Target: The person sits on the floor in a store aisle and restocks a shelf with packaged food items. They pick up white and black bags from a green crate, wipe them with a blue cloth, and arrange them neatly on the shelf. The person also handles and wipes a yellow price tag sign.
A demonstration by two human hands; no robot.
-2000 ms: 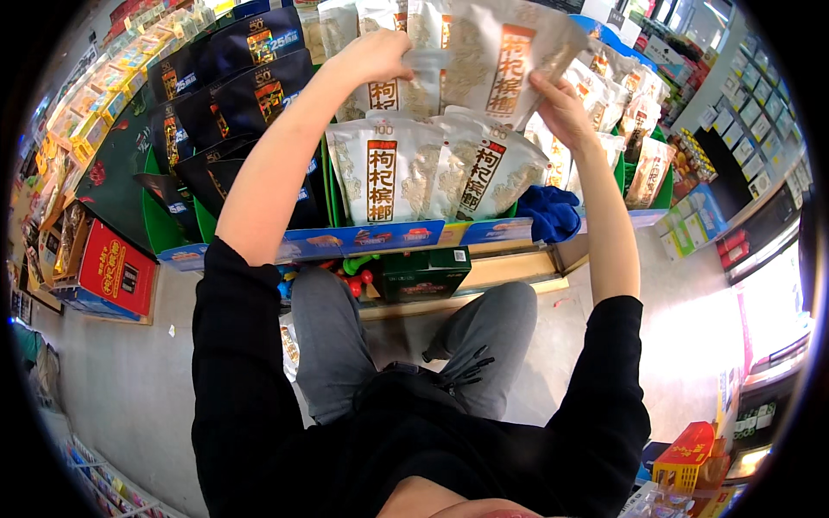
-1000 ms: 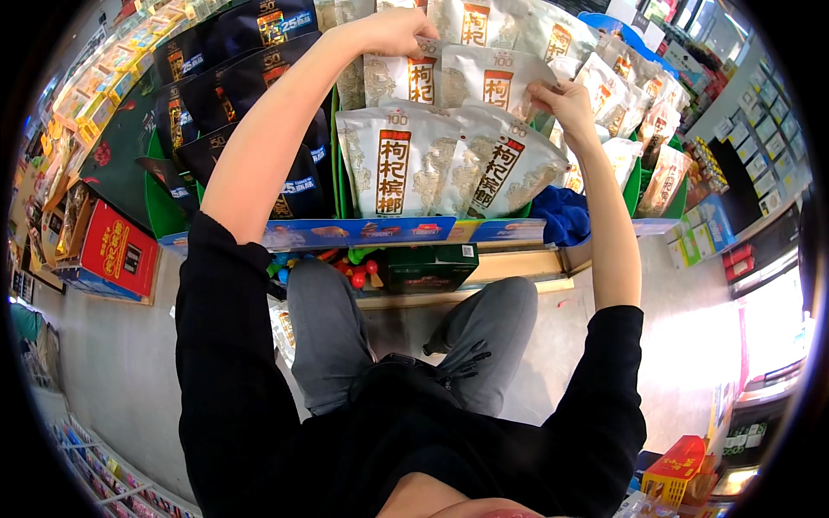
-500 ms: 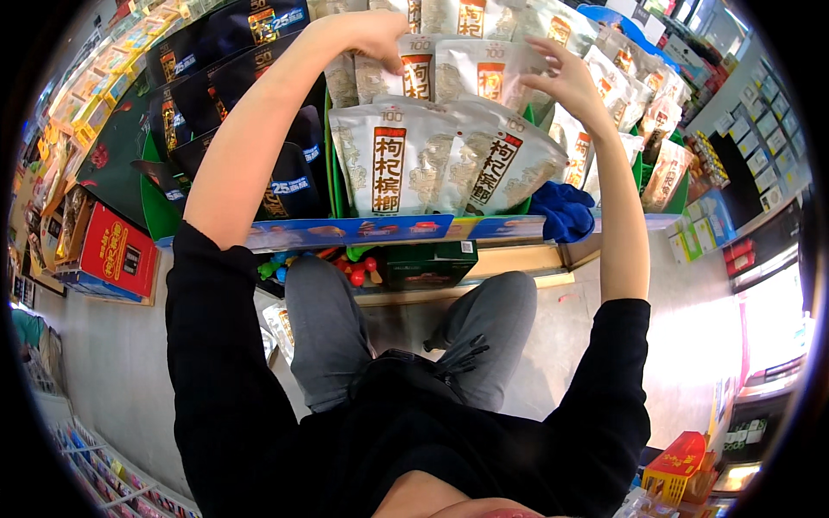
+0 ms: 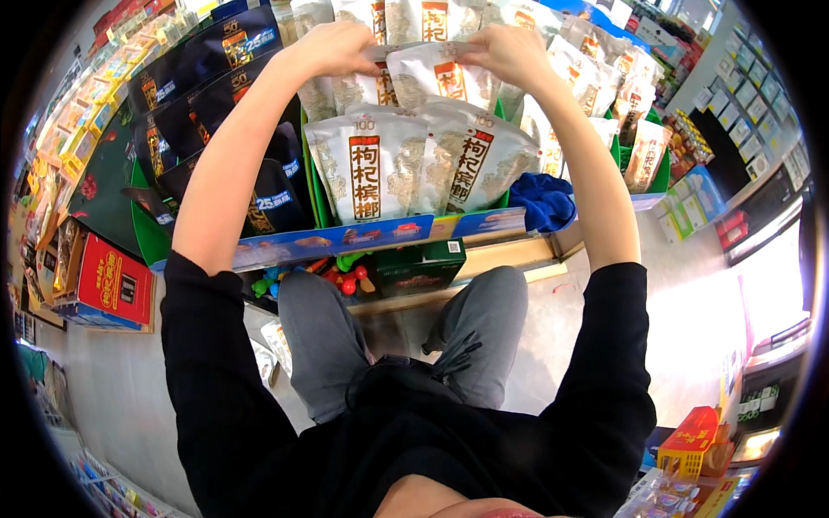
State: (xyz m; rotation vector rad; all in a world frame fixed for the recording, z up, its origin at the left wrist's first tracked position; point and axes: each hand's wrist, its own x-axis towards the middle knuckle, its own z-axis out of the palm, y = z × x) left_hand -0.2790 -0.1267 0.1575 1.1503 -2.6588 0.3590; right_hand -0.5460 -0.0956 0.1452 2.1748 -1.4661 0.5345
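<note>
In the second row of a green display bin stands a white pouch (image 4: 436, 73) with a brown and red label. My right hand (image 4: 509, 53) is closed on its top right corner, fingers pinched. My left hand (image 4: 338, 50) reaches to the top edge of the neighbouring white pouch (image 4: 380, 88), its fingers bent together there. The fingertips of that hand are partly hidden, but they appear to grip the rim. Nearer to me, two larger white pouches, a left one (image 4: 332, 168) and a right one (image 4: 496, 173), lean in the front row.
Black pouches (image 4: 229, 104) fill the left compartment. A dark blue cloth (image 4: 542, 202) hangs over the bin's front edge (image 4: 337, 239). Below are a dark green box (image 4: 419, 266) and colourful toys (image 4: 350, 281). A red carton (image 4: 112, 281) stands at left.
My right hand has moved left and closed from spread fingers onto the pouch's top corner. My left hand stays at the pouch rims. The whole view has shifted slightly.
</note>
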